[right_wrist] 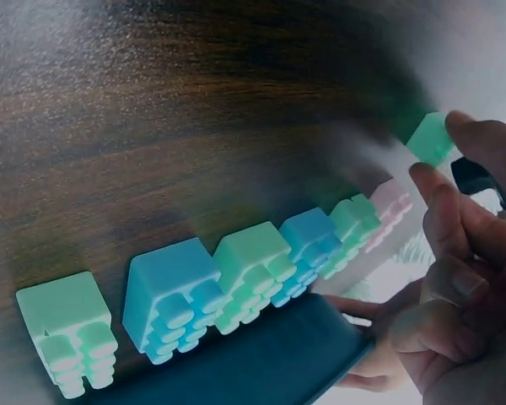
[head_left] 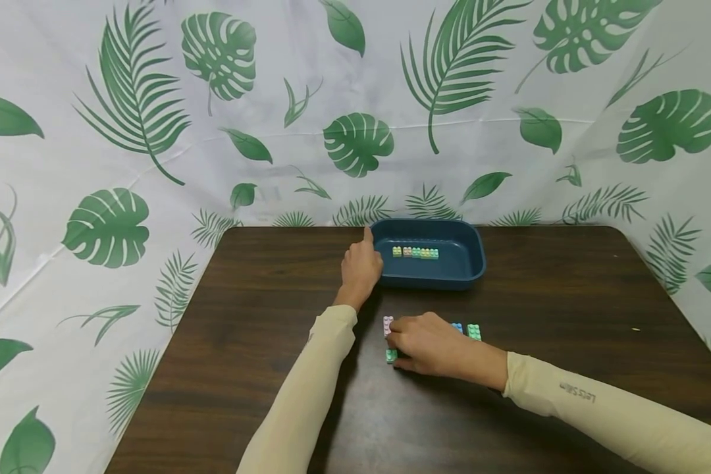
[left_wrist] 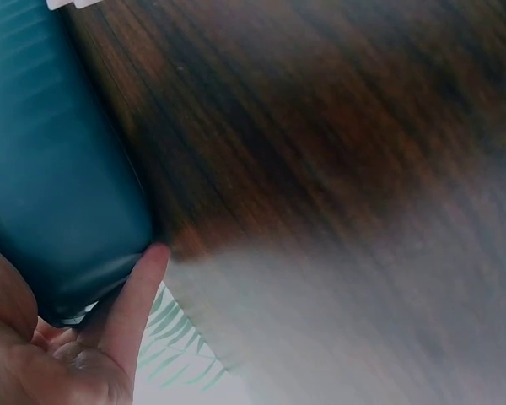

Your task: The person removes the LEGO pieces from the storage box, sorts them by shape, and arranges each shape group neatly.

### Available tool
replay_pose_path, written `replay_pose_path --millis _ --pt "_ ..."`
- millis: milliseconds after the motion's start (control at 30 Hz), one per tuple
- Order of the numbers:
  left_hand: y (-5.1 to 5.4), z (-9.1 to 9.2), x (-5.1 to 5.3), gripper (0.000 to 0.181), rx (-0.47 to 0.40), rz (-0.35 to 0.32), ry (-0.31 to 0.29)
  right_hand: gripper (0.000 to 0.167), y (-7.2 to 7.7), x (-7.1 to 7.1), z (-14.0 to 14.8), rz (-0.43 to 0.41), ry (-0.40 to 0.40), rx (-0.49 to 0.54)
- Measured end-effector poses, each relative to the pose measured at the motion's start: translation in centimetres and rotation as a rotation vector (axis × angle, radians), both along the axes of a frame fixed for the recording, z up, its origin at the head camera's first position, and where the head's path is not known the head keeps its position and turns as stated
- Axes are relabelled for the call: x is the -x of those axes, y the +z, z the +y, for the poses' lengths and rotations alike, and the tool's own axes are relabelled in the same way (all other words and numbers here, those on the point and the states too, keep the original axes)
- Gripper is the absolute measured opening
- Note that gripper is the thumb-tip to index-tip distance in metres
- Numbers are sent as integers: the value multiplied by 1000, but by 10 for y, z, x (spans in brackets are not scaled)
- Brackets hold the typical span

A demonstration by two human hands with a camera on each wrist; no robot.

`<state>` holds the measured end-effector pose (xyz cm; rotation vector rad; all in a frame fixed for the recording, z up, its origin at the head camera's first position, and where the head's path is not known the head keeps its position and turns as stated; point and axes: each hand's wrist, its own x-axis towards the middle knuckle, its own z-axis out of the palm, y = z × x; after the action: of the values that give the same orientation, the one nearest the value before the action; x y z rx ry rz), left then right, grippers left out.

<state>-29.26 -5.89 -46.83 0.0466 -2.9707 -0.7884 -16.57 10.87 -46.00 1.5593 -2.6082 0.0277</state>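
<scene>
A dark blue plastic bin point(head_left: 429, 282) stands at the far side of the table. My left hand point(head_left: 360, 268) grips its left end; in the left wrist view, a straight finger point(left_wrist: 137, 308) lies against the bin's corner. My right hand point(head_left: 429, 343) is in front of the bin, pinching a small green building brick point(right_wrist: 430, 140) between thumb and fingertip. Just beyond that brick lies a pink brick point(head_left: 388, 325). To the right in the row are blue bricks point(head_left: 457, 326) and green bricks point(head_left: 474, 332), partly hidden by my right hand in the head view.
Inside the bin, several small yellow, pink and green bricks point(head_left: 416, 252) form a line. The dark wooden table point(head_left: 249, 316) reaches back to a white cloth point(head_left: 296, 158) printed with green leaves. A tiny yellow speck point(head_left: 636, 329) lies on the table's right side.
</scene>
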Motion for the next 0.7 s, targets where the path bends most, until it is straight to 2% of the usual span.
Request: replay_pose_path --millis 200,333,433,533,700 --pt "0 -2 -3 66 -13 -5 -13 29 15 7 5 -81 -90 61" --pt "2 -1 -2 66 1 -5 -12 27 30 20 17 -82 -170 166" --pt "2 -2 -3 66 16 -1 12 30 35 33 27 -81 -214 241" --pt "0 -4 -3 66 19 6 23 38 33 50 39 -79 -269 282" --pt "0 -1 2 67 0 31 -9 41 20 86 68 -37 -394 328"
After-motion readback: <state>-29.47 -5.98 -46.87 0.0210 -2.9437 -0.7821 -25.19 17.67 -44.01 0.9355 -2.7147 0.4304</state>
